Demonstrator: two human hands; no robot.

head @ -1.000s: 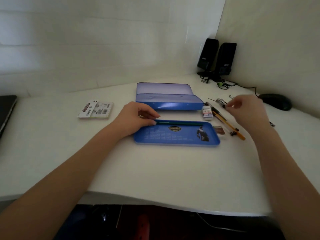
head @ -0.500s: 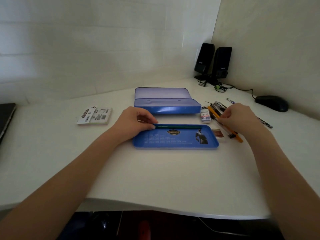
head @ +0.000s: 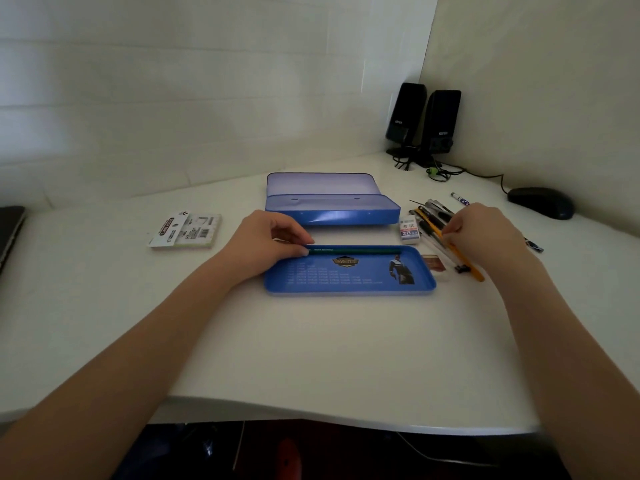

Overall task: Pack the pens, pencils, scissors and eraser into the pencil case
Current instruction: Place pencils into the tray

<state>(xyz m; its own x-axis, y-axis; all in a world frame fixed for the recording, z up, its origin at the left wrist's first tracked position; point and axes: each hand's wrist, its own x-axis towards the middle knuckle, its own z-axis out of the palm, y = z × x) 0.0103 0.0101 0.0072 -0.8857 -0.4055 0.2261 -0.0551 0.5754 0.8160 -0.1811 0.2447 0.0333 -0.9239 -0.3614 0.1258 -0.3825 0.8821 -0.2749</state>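
Note:
A blue tin pencil case [head: 332,211] stands open at the middle back of the white desk. Its flat blue inner tray [head: 349,284] lies in front of it. A green pencil [head: 356,251] lies along the tray's far edge, and my left hand [head: 266,245] pinches its left end. To the right lies a heap of pens and pencils [head: 431,220], with a white eraser [head: 408,230] beside it. My right hand [head: 485,233] rests on the heap, fingertips closing on a yellow pencil [head: 476,273]. I cannot make out scissors.
A printed card packet [head: 185,230] lies left of the case. Two black speakers [head: 424,123] with cables stand in the back corner, a black mouse [head: 540,202] to the right. A dark laptop edge [head: 10,230] is at the far left. A small brown item [head: 434,263] sits by the tray.
My right hand came down from above the heap onto the pens and pencils. My left hand stayed at the green pencil's end.

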